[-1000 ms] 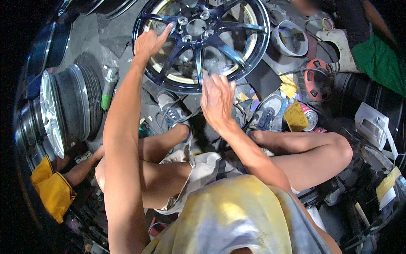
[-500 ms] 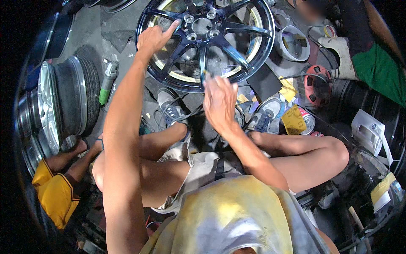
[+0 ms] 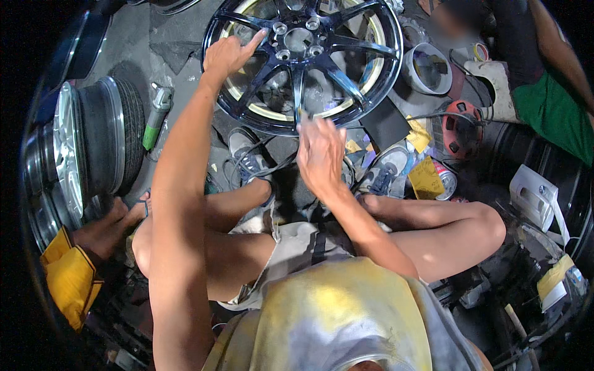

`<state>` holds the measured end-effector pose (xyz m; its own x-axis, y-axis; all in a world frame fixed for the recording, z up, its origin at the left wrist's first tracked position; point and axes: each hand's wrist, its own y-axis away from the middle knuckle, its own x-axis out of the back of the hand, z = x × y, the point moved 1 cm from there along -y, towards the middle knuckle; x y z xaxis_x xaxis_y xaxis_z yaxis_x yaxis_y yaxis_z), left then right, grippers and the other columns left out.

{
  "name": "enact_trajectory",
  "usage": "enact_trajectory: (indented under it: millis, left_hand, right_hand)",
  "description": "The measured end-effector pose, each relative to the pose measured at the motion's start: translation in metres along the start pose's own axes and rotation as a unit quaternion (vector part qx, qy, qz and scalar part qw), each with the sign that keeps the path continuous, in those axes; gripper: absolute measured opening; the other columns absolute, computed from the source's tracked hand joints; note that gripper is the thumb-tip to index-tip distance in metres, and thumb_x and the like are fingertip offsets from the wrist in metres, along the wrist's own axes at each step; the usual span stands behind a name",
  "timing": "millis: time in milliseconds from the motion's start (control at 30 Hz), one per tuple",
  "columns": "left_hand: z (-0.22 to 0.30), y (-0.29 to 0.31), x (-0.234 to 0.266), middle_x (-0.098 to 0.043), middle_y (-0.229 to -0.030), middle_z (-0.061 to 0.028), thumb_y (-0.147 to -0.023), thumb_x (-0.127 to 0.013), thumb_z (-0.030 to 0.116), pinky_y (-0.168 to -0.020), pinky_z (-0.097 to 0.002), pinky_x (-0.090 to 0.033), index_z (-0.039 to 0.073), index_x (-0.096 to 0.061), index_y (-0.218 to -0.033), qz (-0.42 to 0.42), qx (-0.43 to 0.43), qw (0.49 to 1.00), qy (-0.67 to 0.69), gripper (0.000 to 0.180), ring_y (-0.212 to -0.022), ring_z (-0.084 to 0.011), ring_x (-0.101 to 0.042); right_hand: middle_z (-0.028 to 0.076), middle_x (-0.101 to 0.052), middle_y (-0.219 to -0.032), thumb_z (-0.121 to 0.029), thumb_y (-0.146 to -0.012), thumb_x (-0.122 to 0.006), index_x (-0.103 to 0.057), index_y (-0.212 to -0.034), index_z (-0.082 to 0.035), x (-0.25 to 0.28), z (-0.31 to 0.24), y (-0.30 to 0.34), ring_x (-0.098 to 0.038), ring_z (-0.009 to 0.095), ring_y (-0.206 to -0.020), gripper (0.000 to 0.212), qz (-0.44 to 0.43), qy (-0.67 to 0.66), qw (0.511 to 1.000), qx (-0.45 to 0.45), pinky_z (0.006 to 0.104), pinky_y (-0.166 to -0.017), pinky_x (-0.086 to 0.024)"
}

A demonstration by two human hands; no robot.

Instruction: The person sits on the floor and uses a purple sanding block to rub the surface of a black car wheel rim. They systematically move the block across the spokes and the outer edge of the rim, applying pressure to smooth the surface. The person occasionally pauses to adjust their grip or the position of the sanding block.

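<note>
A dark glossy alloy wheel [image 3: 340, 43] with several spokes and a pale inner ring lies face up in front of me. My left hand [image 3: 228, 57] grips it at the left side, its thumb stretched along a spoke and the other fingers folded. At the wheel's near edge, my right hand [image 3: 322, 151] is closed, fingers bent and pressed together over the bottom spoke. Something small may be between the fingertips, but blur hides what it is. Black cable runs on the floor below, between my shoes.
A green-and-grey angle grinder [image 3: 159, 117] lies left, beside a tyred wheel [image 3: 102, 136]. Right are a white bucket [image 3: 428, 69], a red cable reel [image 3: 461, 130], a yellow sandpaper sheet [image 3: 426, 178] and a can [image 3: 447, 180]. Another person in green shorts [image 3: 554, 111] sits far right; yellow shorts [image 3: 71, 281] show left.
My right hand, smeared by motion earlier, shows a little sharper at nearly the same place on the wheel's near edge. My left hand keeps its hold. The view has shifted slightly.
</note>
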<state>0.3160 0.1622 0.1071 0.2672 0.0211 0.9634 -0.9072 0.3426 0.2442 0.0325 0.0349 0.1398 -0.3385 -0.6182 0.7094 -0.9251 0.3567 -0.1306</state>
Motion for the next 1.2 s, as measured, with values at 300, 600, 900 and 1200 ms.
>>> enact_trajectory:
  millis: [300,600,900,1200]
  left_hand:
    - [0.005,0.006,0.002,-0.071,-0.090,-0.0310,-0.086,-0.035,0.086,-0.087,-0.0480,-0.054,-0.005,-0.076,-0.085,-0.008,-0.003,1.000,0.005,0.100,-0.093,-0.0439,-0.070]
    - [0.005,0.002,0.001,-0.071,-0.091,-0.0295,-0.086,-0.035,0.086,-0.086,-0.0483,-0.054,-0.004,-0.077,-0.085,-0.005,-0.006,1.000,0.003,0.099,-0.093,-0.0431,-0.070]
    - [0.002,0.000,-0.004,-0.071,-0.087,-0.0302,-0.086,-0.035,0.087,-0.086,-0.0483,-0.054,-0.005,-0.076,-0.086,0.014,-0.010,1.000,0.002,0.100,-0.091,-0.0433,-0.071]
    - [-0.015,-0.012,-0.019,-0.072,-0.089,-0.0292,-0.086,-0.034,0.086,-0.086,-0.0481,-0.054,-0.005,-0.076,-0.085,0.009,-0.036,0.999,-0.003,0.100,-0.092,-0.0428,-0.071]
  right_hand:
    - [0.012,-0.057,-0.084,-0.009,-0.091,-0.061,-0.067,-0.104,0.000,-0.001,0.001,-0.013,-0.056,0.032,-0.082,0.017,-0.011,0.042,0.999,0.006,0.0435,-0.072,-0.034]
    - [0.012,-0.058,-0.084,-0.012,-0.092,-0.060,-0.068,-0.103,-0.001,0.002,0.004,-0.016,-0.057,0.031,-0.084,0.017,-0.038,0.061,0.997,-0.012,0.0448,-0.075,-0.035]
    - [0.013,-0.061,-0.090,-0.008,-0.089,-0.062,-0.067,-0.113,0.002,0.001,0.005,-0.008,-0.057,0.031,-0.087,0.026,-0.030,0.038,0.999,0.007,0.0448,-0.074,-0.035]
    - [0.013,-0.060,-0.089,-0.005,-0.084,-0.063,-0.068,-0.112,-0.002,-0.011,0.016,-0.038,-0.057,0.031,-0.087,0.029,-0.008,0.061,0.997,0.056,0.0469,-0.075,-0.036]
